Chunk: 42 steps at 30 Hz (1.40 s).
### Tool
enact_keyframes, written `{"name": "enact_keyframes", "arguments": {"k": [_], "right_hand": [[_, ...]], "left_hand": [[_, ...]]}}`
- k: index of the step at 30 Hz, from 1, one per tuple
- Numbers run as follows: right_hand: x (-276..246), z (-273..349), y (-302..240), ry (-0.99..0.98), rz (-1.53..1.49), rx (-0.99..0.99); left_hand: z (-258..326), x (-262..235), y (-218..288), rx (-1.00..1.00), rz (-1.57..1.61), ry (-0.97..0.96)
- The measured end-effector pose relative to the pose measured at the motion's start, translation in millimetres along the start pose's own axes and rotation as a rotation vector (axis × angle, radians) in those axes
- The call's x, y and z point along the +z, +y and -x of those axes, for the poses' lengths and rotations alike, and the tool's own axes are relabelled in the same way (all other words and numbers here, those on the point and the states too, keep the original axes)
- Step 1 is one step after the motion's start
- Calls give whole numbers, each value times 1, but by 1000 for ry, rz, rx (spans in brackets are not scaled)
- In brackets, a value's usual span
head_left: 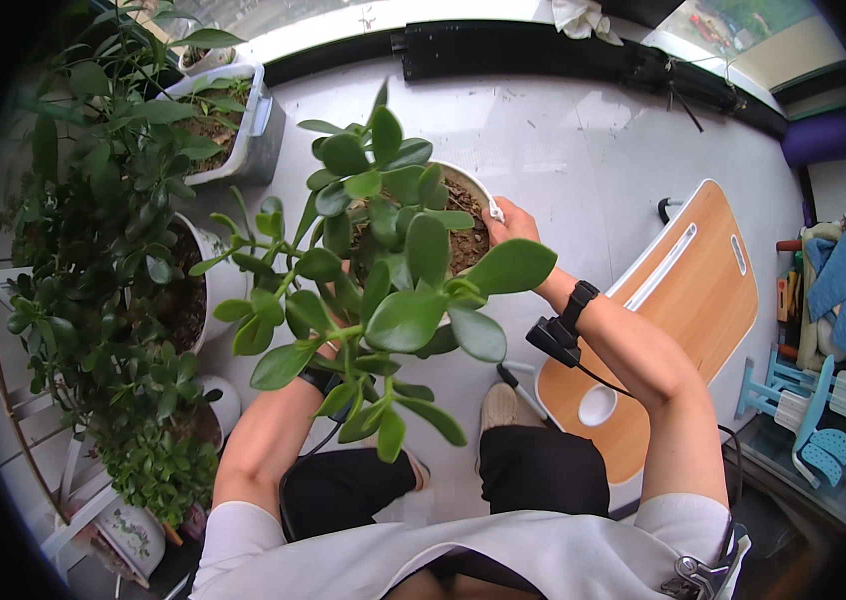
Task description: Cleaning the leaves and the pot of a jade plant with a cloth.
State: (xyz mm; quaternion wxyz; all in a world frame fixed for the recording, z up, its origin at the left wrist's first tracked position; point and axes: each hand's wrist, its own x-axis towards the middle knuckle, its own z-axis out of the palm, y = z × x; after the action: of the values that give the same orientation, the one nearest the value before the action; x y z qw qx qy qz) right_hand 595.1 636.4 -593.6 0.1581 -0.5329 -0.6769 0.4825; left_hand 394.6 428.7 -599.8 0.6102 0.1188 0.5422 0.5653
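The person stands over a white pot (477, 190) that holds a jade plant (393, 270) with thick, glossy leaves. The pot is raised off the pale floor (583, 140), held between both arms at about waist height, above the person's shoes.

The right hand (509, 226) sits on the pot's right rim, fingers curled over the edge and gripping it, with a small white object pinched or lying just by the fingertips; what it is cannot be made out. A black strap with a small device (561, 330) is on that wrist. The left hand (328, 350) is almost wholly hidden beneath the plant's leaves on the pot's near left side, so whether its fingers are open or closed cannot be told; the forearm runs up to the pot as though supporting it.

To the left of the pot stand other potted plants (103, 260) on a white rack, and a rectangular planter (243, 130) lies beyond it. To the pot's right a wooden lap desk (683, 310) leans on the floor.

Judging by this, the pot is lifted and in transit; setting it down somewhere remains undone.
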Motion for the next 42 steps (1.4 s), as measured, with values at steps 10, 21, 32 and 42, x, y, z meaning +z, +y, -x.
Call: {"name": "enact_keyframes", "arguments": {"k": [10, 21, 32, 42], "right_hand": [[6, -45, 74, -90, -142, -245], [-10, -50, 103, -93, -104, -243], [-25, -71, 125, -122, 11, -189], [-130, 19, 45, -26, 748, -233]], "left_hand": [[-73, 0, -12, 122, -20, -177], [-83, 7, -40, 52, -17, -222], [-85, 23, -66, -31, 88, -210], [-97, 4, -82, 8, -105, -276]]}}
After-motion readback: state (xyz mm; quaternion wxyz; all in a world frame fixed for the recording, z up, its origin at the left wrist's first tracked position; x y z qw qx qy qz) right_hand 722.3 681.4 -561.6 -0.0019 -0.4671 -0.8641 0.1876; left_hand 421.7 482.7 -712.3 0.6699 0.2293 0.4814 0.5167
